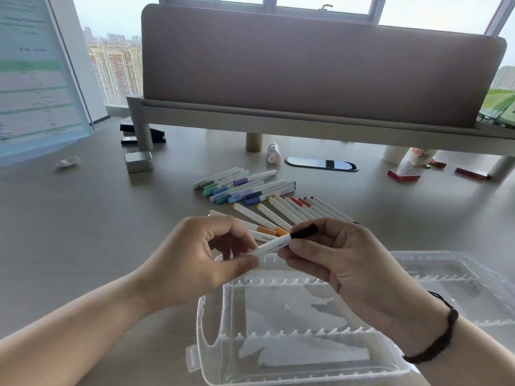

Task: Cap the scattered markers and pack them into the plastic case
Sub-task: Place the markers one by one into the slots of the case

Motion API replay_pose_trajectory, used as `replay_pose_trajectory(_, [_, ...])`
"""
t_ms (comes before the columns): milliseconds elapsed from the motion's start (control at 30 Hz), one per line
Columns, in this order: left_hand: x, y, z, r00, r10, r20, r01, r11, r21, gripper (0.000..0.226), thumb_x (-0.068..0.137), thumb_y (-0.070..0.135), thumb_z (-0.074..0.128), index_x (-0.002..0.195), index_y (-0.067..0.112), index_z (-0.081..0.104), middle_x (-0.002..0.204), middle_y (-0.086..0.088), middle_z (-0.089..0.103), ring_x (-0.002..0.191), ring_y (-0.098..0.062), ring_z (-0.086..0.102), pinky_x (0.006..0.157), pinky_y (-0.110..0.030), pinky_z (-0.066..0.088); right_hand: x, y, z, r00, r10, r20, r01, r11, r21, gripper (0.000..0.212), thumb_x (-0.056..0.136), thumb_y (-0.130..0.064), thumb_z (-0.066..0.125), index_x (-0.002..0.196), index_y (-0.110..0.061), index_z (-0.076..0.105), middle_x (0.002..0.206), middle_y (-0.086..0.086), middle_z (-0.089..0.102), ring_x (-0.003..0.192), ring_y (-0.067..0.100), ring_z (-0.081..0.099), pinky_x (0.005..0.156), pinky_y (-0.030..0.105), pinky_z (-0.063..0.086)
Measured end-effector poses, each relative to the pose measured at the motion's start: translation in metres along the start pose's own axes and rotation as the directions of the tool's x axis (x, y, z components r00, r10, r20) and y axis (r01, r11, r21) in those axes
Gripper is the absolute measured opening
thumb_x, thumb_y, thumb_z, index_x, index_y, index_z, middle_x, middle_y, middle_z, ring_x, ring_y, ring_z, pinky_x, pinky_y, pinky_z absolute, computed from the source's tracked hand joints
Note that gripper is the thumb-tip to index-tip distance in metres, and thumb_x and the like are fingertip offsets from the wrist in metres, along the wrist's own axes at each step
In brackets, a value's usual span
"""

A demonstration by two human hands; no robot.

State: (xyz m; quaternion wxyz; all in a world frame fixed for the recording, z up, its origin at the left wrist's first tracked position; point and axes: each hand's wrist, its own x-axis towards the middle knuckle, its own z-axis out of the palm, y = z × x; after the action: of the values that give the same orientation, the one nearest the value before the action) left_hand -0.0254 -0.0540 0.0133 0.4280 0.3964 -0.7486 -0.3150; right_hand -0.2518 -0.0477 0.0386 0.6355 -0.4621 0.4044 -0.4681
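A white marker (271, 246) with a black cap (304, 231) is held level above the clear plastic case (278, 338). My left hand (195, 263) pinches the white barrel's left end. My right hand (342, 263) grips the capped right end, fingers curled round it. The case lies open near the table's front, with toothed slot rows inside and no markers in it. Beyond my hands lie several markers: a blue, green and purple group (245, 186) and a yellow, orange and red row (289, 211).
A small metal tin (138, 161) and a black stapler (131, 135) sit at the back left under a monitor shelf (306, 118). Red boxes (404, 174) and paper cups (393, 154) stand at the back right. An oval cable port (320, 164) lies behind the markers.
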Motion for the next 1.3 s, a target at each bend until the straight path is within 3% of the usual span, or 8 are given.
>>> replay_pose_trajectory(200, [-0.002, 0.011, 0.002, 0.996, -0.034, 0.086, 0.045, 0.989, -0.137, 0.015, 0.074, 0.028, 0.084, 0.076, 0.017, 0.074, 0.070, -0.007, 0.070, 0.060, -0.022, 0.065, 0.059, -0.035, 0.055, -0.005, 0.007, 0.011, 0.995, 0.049, 0.086, -0.048, 0.999, -0.016, 0.031, 0.073, -0.010, 0.070, 0.101, 0.002, 0.074, 0.093, 0.023, 0.075, 0.078, 0.025, 0.073, 0.074, 0.030, 0.062])
replay_pose_trajectory(300, [0.003, 0.007, -0.009, 0.998, -0.055, 0.021, 0.057, 0.993, -0.108, 0.029, 0.081, 0.043, 0.075, 0.067, 0.018, 0.072, 0.059, -0.004, 0.066, 0.049, -0.013, 0.056, 0.048, -0.025, 0.045, -0.004, 0.006, 0.015, 0.996, 0.066, 0.068, -0.062, 0.996, -0.066, 0.037, 0.076, -0.014, 0.068, 0.109, 0.002, 0.072, 0.091, 0.023, 0.074, 0.072, 0.025, 0.071, 0.066, 0.028, 0.061])
replay_pose_trajectory(500, [0.009, -0.009, -0.024, 0.975, -0.170, 0.145, 0.153, 0.981, 0.119, 0.049, 0.079, 0.049, 0.067, 0.066, 0.002, 0.064, 0.052, 0.007, 0.051, 0.049, -0.004, 0.041, 0.050, -0.017, 0.035, -0.006, 0.007, 0.036, 0.983, 0.142, 0.118, -0.077, 0.896, -0.438, 0.038, 0.082, -0.014, 0.074, 0.117, -0.011, 0.059, 0.086, 0.015, 0.077, 0.072, 0.028, 0.074, 0.067, 0.036, 0.061])
replay_pose_trajectory(667, [0.010, -0.015, -0.027, 0.958, -0.166, 0.232, 0.132, 0.979, 0.155, 0.039, 0.079, 0.050, 0.070, 0.073, 0.012, 0.066, 0.059, 0.011, 0.051, 0.055, -0.003, 0.041, 0.054, -0.020, 0.035, -0.004, 0.017, 0.050, 0.992, 0.109, 0.060, -0.043, 0.753, -0.657, 0.034, 0.087, -0.031, 0.075, 0.106, -0.021, 0.049, 0.076, 0.004, 0.078, 0.069, 0.033, 0.074, 0.071, 0.056, 0.060])
replay_pose_trajectory(833, [0.012, -0.021, -0.024, 0.957, -0.156, 0.245, 0.119, 0.980, 0.159, 0.027, 0.079, 0.044, 0.076, 0.070, 0.023, 0.063, 0.062, 0.012, 0.055, 0.057, -0.002, 0.044, 0.055, -0.021, 0.038, -0.005, 0.020, 0.051, 0.992, 0.035, 0.120, 0.067, 0.659, -0.750, 0.023, 0.086, -0.034, 0.075, 0.092, -0.018, 0.059, 0.068, 0.002, 0.075, 0.053, 0.026, 0.068, 0.053, 0.044, 0.057])
replay_pose_trajectory(967, [0.012, -0.022, -0.024, 0.955, -0.171, 0.243, 0.125, 0.974, 0.191, 0.026, 0.078, 0.034, 0.083, 0.067, 0.023, 0.062, 0.059, 0.012, 0.055, 0.055, -0.002, 0.043, 0.054, -0.018, 0.037, -0.007, 0.022, 0.047, 0.984, -0.037, 0.173, 0.160, 0.596, -0.787, 0.017, 0.083, -0.035, 0.078, 0.082, -0.022, 0.067, 0.070, -0.001, 0.073, 0.057, 0.017, 0.067, 0.060, 0.039, 0.058])
replay_pose_trajectory(1100, [0.012, -0.021, -0.025, 0.950, -0.193, 0.244, 0.136, 0.963, 0.231, 0.029, 0.075, 0.036, 0.085, 0.064, 0.025, 0.061, 0.058, 0.011, 0.055, 0.054, -0.003, 0.044, 0.054, -0.017, 0.037, -0.011, 0.022, 0.039, 0.980, -0.046, 0.192, 0.187, 0.532, -0.826, 0.025, 0.077, -0.044, 0.081, 0.072, -0.022, 0.070, 0.063, -0.007, 0.067, 0.051, 0.001, 0.052, 0.051, 0.020, 0.046])
replay_pose_trajectory(1300, [0.012, -0.018, -0.025, 0.948, -0.205, 0.243, 0.142, 0.957, 0.254, 0.035, 0.073, 0.035, 0.087, 0.059, 0.027, 0.056, 0.058, 0.012, 0.053, 0.053, -0.003, 0.043, 0.053, -0.017, 0.037, -0.012, 0.023, 0.038, 0.981, -0.007, 0.194, 0.170, 0.513, -0.842, 0.034, 0.076, -0.048, 0.081, 0.064, -0.018, 0.069, 0.053, -0.006, 0.063, 0.044, 0.001, 0.050, 0.046, 0.017, 0.043])
